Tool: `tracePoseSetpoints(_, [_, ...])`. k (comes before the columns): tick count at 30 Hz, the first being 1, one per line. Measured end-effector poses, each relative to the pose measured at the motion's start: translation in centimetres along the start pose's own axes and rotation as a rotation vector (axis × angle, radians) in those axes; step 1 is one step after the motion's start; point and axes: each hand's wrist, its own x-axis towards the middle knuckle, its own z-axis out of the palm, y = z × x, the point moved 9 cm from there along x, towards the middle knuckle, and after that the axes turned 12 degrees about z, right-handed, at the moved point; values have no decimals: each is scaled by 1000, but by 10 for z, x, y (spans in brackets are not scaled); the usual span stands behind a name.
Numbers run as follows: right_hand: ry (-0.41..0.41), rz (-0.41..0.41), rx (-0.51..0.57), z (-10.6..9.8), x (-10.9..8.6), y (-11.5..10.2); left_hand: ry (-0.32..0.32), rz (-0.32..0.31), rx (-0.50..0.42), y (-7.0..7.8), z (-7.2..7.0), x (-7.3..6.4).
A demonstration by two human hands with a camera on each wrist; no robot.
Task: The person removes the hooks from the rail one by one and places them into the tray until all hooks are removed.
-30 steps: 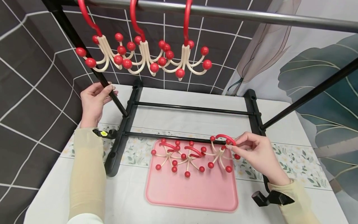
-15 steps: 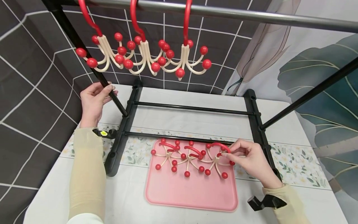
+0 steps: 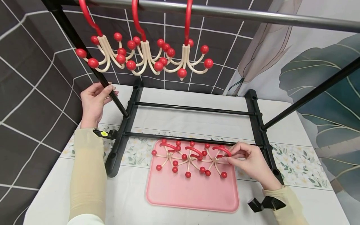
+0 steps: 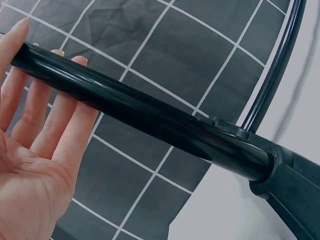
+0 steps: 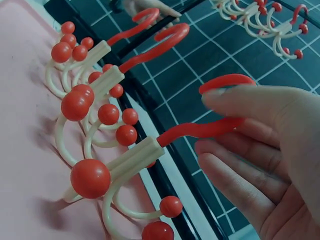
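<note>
In the head view my left hand (image 3: 93,104) holds a slanted black post (image 3: 119,103) of a rack, thumb on one side and fingers on the other. The left wrist view shows the fingers behind the post (image 4: 135,110). My right hand (image 3: 250,161) pinches the red hook of a multi-arm hanger (image 5: 135,155), whose cream arms end in red balls. This hanger stands at the right of a pink tray (image 3: 194,197). Two matching hangers, a left one (image 3: 169,158) and a middle one (image 3: 190,160), stand beside it, hooks up.
Three similar hangers (image 3: 145,56) hang by red hooks from the rack's metal top bar (image 3: 225,11). The rack's black lower bars (image 3: 194,108) cross behind the tray on a white, flower-banded table (image 3: 126,193). A dark grid-patterned cloth (image 3: 33,103) covers the back and left.
My right hand has brought its hanger left and slightly down on the tray, closer to the middle one. The hanging hangers sway slightly. My left hand stays on the post.
</note>
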Motion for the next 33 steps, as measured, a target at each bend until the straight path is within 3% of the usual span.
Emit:
tracePoseSetpoints(7, [30,-73,37,-11,2,-25,3,0,-6,-1,0,0])
tracePoseSetpoints(12, [115,-145,58,-26,11,-54,2,-2,-3,-1,0,0])
tracePoseSetpoints(15, [163,-255,107,-33,17,-83,4,-4,1,-1,0,0])
tracePoseSetpoints(21, [209,-478,223,-36,24,-170,5,-4,4,-1,0,1])
tracePoseSetpoints(24, [236,-540,316,-38,30,-203,4,1,8,0,0,0])
tracePoseSetpoints(28, [302,-592,365,-39,41,-233,-1,4,2,-1,1,0])
tracePoseSetpoints(33, [366,-659,311,-35,57,-263,-5,7,8,0,1,0])
